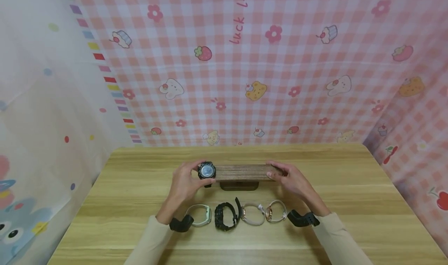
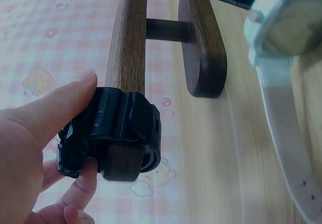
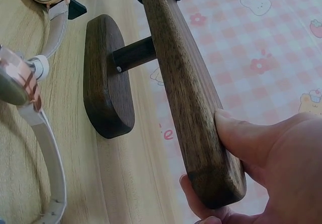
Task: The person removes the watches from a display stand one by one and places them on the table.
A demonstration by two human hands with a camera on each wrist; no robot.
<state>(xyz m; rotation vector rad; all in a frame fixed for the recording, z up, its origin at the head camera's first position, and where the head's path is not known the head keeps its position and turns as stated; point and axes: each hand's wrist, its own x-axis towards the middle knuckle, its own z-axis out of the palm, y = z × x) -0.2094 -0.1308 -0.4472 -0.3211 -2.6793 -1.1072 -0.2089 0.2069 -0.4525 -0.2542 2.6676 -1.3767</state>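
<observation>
A dark wooden watch stand [image 1: 245,172] with a horizontal bar on a short post and an oval base [image 2: 204,43] stands on the table. Around the bar's left end is a black digital watch [image 1: 207,170]. My left hand [image 1: 183,181] pinches this watch between thumb and fingers; its strap [image 2: 121,113] loops about the bar in the left wrist view. With thumb and fingers, my right hand [image 1: 288,177] grips the bar's right end [image 3: 216,183]. In front of the stand lie a mint-and-white watch [image 1: 201,215], a black watch [image 1: 225,216] and two pale-strapped rose-gold watches [image 1: 252,214].
The light wooden table [image 1: 350,179] runs back to a pink checked cloth [image 1: 224,70]. A white patterned cloth [image 1: 52,101] hangs at the left. Black wrist devices [image 1: 181,223] sit on both wrists, close to the row of watches.
</observation>
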